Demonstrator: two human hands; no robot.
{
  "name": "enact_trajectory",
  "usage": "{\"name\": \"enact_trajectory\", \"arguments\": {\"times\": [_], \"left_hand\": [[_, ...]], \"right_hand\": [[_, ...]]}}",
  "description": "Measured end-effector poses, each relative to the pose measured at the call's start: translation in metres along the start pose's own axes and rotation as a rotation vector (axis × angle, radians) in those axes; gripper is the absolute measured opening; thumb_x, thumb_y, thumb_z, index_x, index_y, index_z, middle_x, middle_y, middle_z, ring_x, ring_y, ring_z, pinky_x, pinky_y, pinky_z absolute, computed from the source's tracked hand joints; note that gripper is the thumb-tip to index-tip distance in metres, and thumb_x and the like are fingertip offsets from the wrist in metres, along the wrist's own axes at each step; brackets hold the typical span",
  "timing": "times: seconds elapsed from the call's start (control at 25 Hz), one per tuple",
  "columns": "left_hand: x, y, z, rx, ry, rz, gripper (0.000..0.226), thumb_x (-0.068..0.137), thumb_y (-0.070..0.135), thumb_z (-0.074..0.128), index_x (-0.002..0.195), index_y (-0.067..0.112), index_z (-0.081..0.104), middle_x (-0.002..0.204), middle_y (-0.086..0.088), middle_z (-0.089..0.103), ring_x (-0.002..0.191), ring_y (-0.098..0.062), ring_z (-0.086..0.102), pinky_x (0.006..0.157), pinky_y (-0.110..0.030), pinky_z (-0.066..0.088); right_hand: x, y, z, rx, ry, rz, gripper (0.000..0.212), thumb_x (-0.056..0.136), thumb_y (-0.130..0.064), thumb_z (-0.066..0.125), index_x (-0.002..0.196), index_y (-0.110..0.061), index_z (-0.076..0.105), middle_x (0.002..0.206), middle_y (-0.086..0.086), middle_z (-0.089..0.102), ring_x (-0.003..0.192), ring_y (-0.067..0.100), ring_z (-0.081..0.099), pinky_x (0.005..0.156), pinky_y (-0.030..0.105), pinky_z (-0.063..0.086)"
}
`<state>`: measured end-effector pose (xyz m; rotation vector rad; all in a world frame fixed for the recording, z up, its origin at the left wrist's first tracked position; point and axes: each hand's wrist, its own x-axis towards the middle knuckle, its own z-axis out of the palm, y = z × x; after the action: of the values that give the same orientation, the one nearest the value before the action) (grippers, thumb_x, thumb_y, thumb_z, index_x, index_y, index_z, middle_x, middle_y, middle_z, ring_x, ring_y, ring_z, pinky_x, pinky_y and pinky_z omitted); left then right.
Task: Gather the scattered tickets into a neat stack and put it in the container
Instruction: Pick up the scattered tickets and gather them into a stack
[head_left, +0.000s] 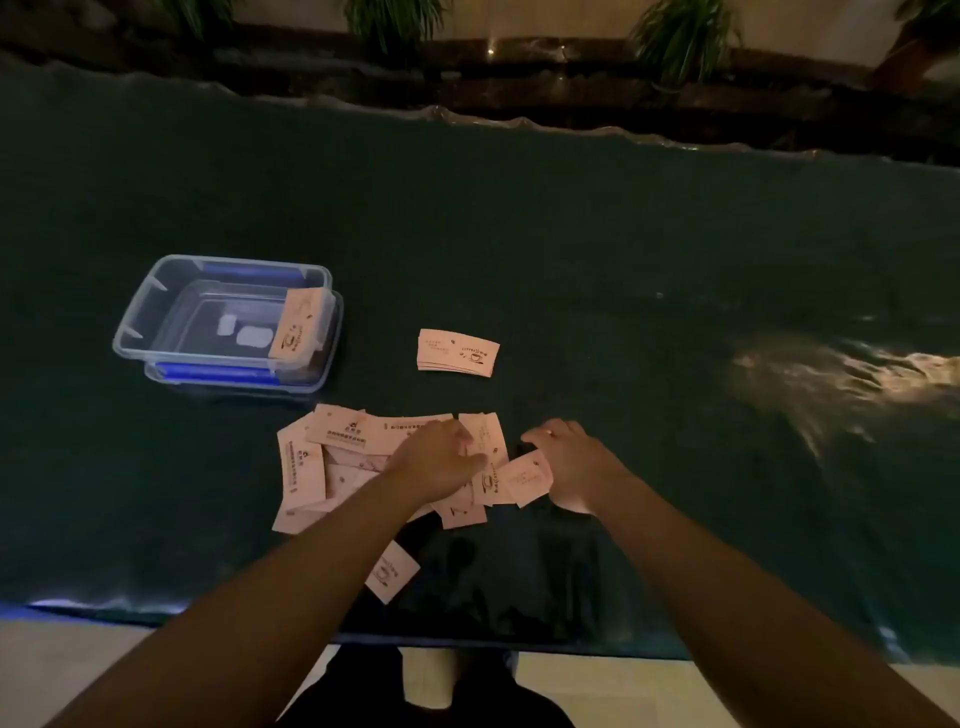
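A: Gathering step, by my read. Both hands are down on the loose spread of tickets (332, 457) near the front edge of the dark green table (623, 249). Left hand (441, 460) lies flat on the pile, fingers together and curled slightly forward; right hand (569, 462) rests at the pile's right edge, fingers bent, touching a tilted ticket. Neither hand appears to pinch anything.

B: Other tickets?

A: One small squared stack (457, 352) sits apart, farther back. One stray ticket (390, 571) lies nearer the person, partly under the left forearm. The clear container (223, 322) stands to the left, with some tickets already leaning against its right wall.

B: Next move?

A: Judgement only: sweep the spread inward between both palms, fetch the stray, square the edges. Overlaps run at many angles, so aligning will need tapping. Dim light; print unreadable.
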<state>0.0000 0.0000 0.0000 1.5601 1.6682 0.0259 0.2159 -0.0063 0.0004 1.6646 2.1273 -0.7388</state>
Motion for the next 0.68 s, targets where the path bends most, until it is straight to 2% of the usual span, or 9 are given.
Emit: {"name": "enact_trajectory", "arguments": {"times": [0.16,0.28,0.4,0.56,0.68], "left_hand": [[0.004,-0.007,0.012,-0.003,-0.033,-0.035,0.055,0.087,0.047,0.073,0.137,0.031,0.055,0.137,0.003,0.054,0.099,-0.008,0.052,0.074,-0.026,0.042],[0.007,-0.007,0.015,-0.082,-0.002,-0.071,0.069,0.087,0.044,0.075,0.146,0.030,0.043,0.150,0.000,0.041,0.098,-0.010,0.050,0.057,-0.018,0.037],[0.007,-0.009,0.020,-0.160,0.010,-0.102,0.070,0.087,0.040,0.076,0.147,0.030,0.040,0.152,0.001,0.037,0.098,-0.012,0.052,0.053,-0.018,0.039],[0.010,-0.012,0.024,-0.224,-0.008,-0.109,0.069,0.087,0.034,0.077,0.145,0.029,0.041,0.147,0.001,0.047,0.106,-0.010,0.050,0.056,-0.017,0.037],[0.010,-0.006,0.025,-0.274,-0.035,-0.137,0.065,0.088,0.032,0.076,0.142,0.030,0.042,0.142,0.003,0.053,0.103,-0.010,0.053,0.059,-0.020,0.041]], "right_hand": [[0.006,-0.001,0.013,-0.099,0.003,0.057,0.075,0.088,-0.013,0.075,0.155,-0.027,0.043,0.151,0.006,0.049,0.142,0.029,0.042,0.114,0.052,0.046],[0.010,0.000,0.018,-0.167,0.026,0.085,0.075,0.086,-0.022,0.078,0.153,-0.027,0.044,0.152,0.007,0.046,0.143,0.030,0.040,0.116,0.054,0.042],[0.009,0.002,0.022,-0.166,0.060,0.096,0.076,0.084,-0.036,0.079,0.152,-0.028,0.046,0.151,0.006,0.048,0.141,0.028,0.043,0.116,0.051,0.042],[0.011,0.000,0.027,-0.092,0.106,0.185,0.078,0.081,-0.061,0.070,0.148,-0.027,0.050,0.144,0.003,0.055,0.130,0.026,0.053,0.105,0.046,0.050],[0.017,-0.011,0.027,0.105,0.158,0.312,0.075,0.078,-0.069,0.066,0.139,-0.025,0.056,0.130,0.001,0.059,0.118,0.022,0.056,0.095,0.042,0.055]]}}
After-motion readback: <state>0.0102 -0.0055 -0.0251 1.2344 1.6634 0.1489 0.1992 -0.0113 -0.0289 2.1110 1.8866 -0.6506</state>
